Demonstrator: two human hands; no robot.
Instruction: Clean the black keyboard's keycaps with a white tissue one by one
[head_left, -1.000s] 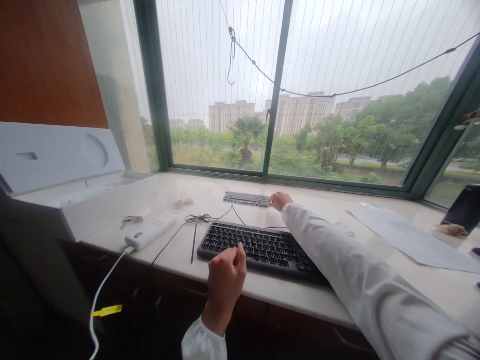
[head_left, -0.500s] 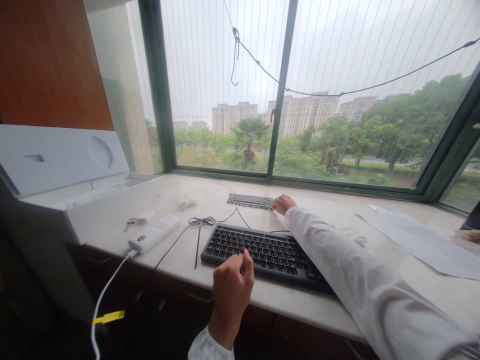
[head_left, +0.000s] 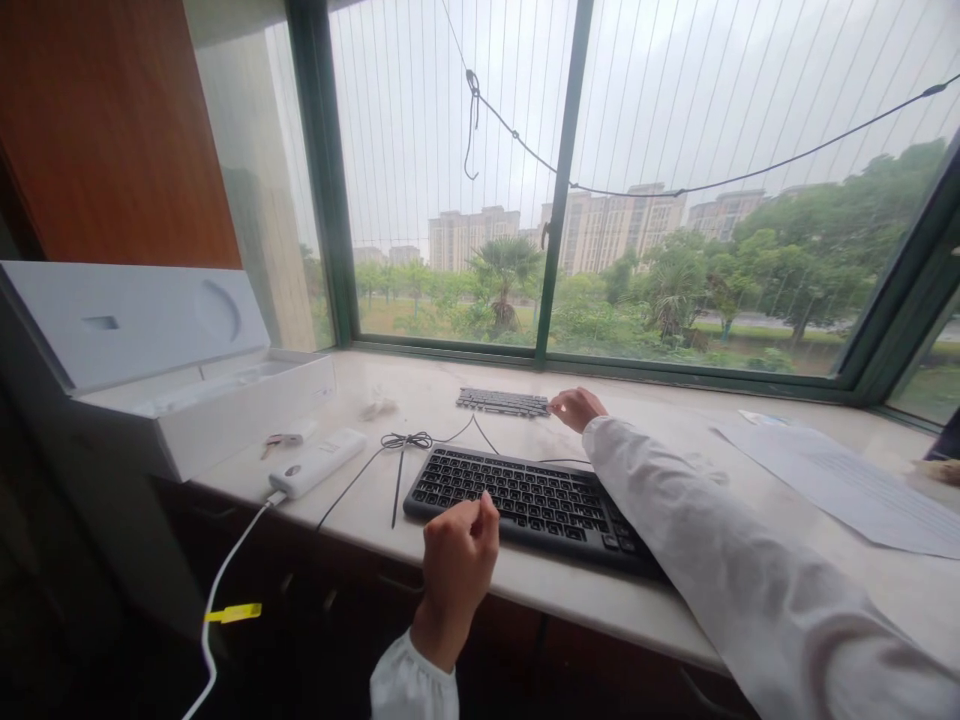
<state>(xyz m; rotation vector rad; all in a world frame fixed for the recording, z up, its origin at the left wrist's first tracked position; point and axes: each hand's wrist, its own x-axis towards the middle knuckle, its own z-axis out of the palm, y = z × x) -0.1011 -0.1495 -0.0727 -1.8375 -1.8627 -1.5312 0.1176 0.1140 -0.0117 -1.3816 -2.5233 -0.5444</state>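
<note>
A black keyboard (head_left: 517, 490) lies along the counter's front; its keys look like bare sockets without caps. Farther back, several rows of small dark keycaps (head_left: 502, 402) are laid out below the window. My right hand (head_left: 579, 408) reaches over the keyboard to the right end of those rows, fingertips pinched together; whatever they hold is too small to make out. Close to the keyboard's front edge, my left hand (head_left: 459, 550) is closed with the thumb on top, and its inside is hidden. A thin black stick (head_left: 397, 490) rests left of the keyboard.
On the left stand an open white box (head_left: 247, 415) and a white power bank (head_left: 319, 462) with a white cable (head_left: 225, 580). A tied black cord (head_left: 405, 440) lies behind the keyboard. Printed paper (head_left: 847, 480) covers part of the right side. The window (head_left: 450, 345) bounds the back.
My right hand has shifted slightly right, drawing a little away from the keycap rows. My left hand stays closed at nearly the same place. The view has tilted and turned slightly.
</note>
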